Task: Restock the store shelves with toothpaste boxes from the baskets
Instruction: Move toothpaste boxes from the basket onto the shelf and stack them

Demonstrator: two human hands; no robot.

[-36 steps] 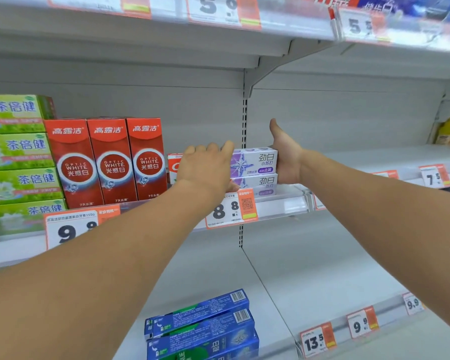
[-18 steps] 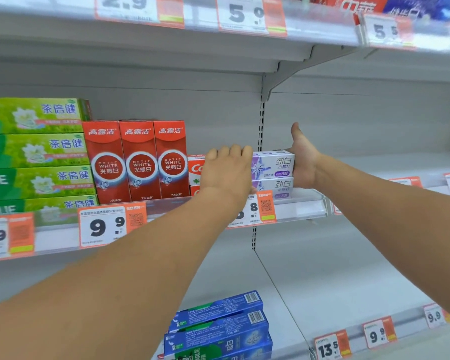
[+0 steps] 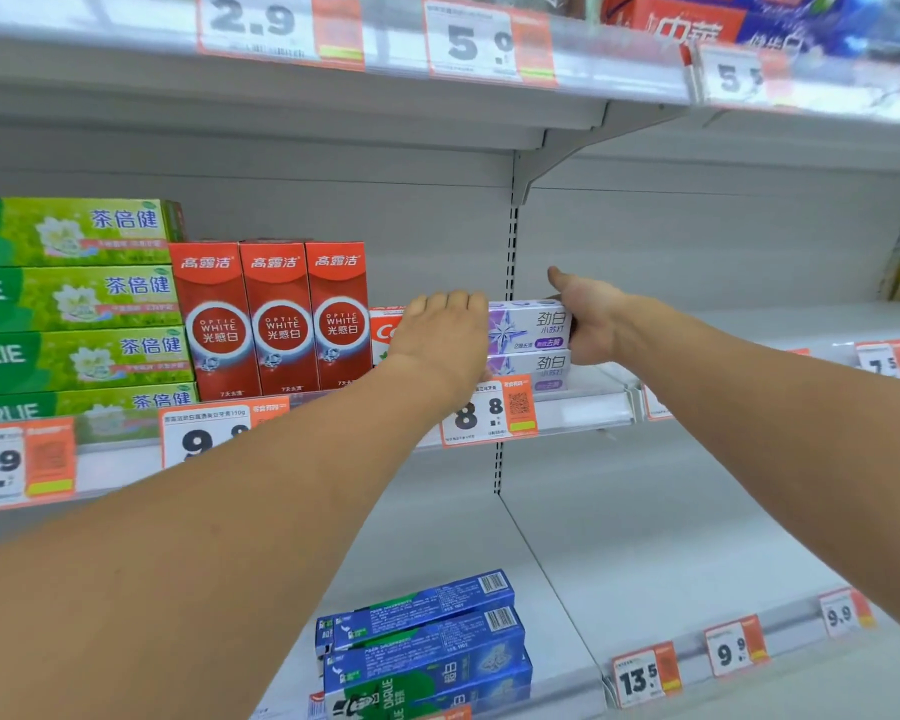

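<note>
Beside the red Optic White boxes (image 3: 276, 319): two stacked purple-and-white toothpaste boxes (image 3: 531, 340) on the middle shelf (image 3: 583, 407).
The left hand (image 3: 442, 340) lies flat-fingered over the stack's front; the right hand (image 3: 588, 317) cups its far end, thumb raised. Light, stiff cartons, probably slick-faced and easily dented; best held by the ends.

"OPTIC WHITE" on red boxes (image 3: 276, 319) ("DARLIE" on green boxes (image 3: 74, 298))
</note>
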